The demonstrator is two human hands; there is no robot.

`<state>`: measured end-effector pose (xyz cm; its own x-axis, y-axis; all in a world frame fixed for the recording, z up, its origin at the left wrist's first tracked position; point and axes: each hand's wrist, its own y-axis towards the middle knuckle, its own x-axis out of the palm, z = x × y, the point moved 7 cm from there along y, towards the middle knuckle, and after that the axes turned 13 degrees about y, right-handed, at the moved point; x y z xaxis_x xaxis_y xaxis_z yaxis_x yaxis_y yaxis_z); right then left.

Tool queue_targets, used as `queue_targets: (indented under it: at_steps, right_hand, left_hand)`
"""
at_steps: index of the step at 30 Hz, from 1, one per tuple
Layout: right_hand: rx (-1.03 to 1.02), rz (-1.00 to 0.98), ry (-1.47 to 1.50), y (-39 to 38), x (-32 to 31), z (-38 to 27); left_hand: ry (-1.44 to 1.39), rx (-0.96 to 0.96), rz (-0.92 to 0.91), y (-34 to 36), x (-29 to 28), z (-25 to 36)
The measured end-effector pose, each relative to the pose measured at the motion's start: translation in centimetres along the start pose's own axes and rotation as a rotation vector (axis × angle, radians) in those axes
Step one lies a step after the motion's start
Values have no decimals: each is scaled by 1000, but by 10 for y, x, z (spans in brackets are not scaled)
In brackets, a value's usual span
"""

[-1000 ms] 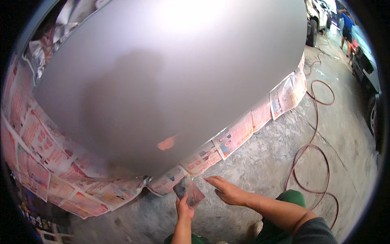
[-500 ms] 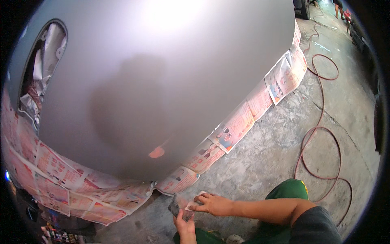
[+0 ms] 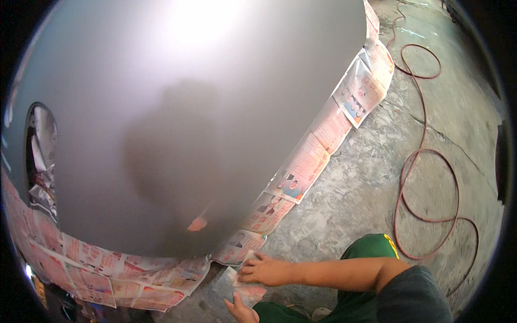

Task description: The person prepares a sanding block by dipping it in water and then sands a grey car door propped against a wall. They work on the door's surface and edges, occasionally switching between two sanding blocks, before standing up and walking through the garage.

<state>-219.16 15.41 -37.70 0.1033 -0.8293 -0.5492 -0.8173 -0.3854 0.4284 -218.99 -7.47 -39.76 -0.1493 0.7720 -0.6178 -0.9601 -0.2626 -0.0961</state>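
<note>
Low in the head view, my left hand point(image 3: 240, 310) and my right hand point(image 3: 265, 270) meet on a small grey, pink-backed sheet point(image 3: 230, 280) that looks like abrasive paper. From below, my left hand grips the sheet's lower edge. My right hand lies on top of it, fingers bent over its upper edge. Both hands hover just in front of the lower rim of a big matt grey car body panel point(image 3: 188, 107). A small bare orange patch point(image 3: 197, 223) shows on the panel above the hands.
Newspaper masking point(image 3: 301, 167) is stuck along the panel's lower and right edges. An opening point(image 3: 40, 156) at the left is stuffed with crumpled paper. A red hose point(image 3: 425, 161) loops over the concrete floor point(image 3: 355, 199) at the right. My green-trousered knee point(image 3: 371, 247) is bent beside my right arm.
The view has dropped and swung left, closer to the panel. My right hand, apart from the sheet before, has come down onto it; my left hand has kept hold of it.
</note>
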Motion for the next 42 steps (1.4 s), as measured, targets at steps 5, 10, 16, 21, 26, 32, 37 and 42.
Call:
queue_targets:
  at_steps: [5,10,16,21,26,32,37,42]
  right_hand:
    - [-136,23,97,-3,28,-23]
    - [-68,-212,193,-10,40,-26]
    - [129,-433,107,-44,79,1]
    - [501,-46,3,-38,0,6]
    - [641,174,106,-67,-52,-10]
    - [763,498,373,-124,-117,-114]
    - [600,569,670,-90,-217,-275]
    - [548,406,247,-93,-263,-362]
  left_hand:
    - [-58,6,61,31,-10,-14]
    - [-119,-2,96,30,-8,-6]
    - [-91,98,114,40,-3,47]
    - [68,-131,17,12,1,66]
    - [-183,-299,-126,-12,-3,101]
    - [-63,-311,-414,-58,-42,163]
    - [-238,-487,-752,-155,-30,220]
    - [-229,-584,-750,-219,-64,303]
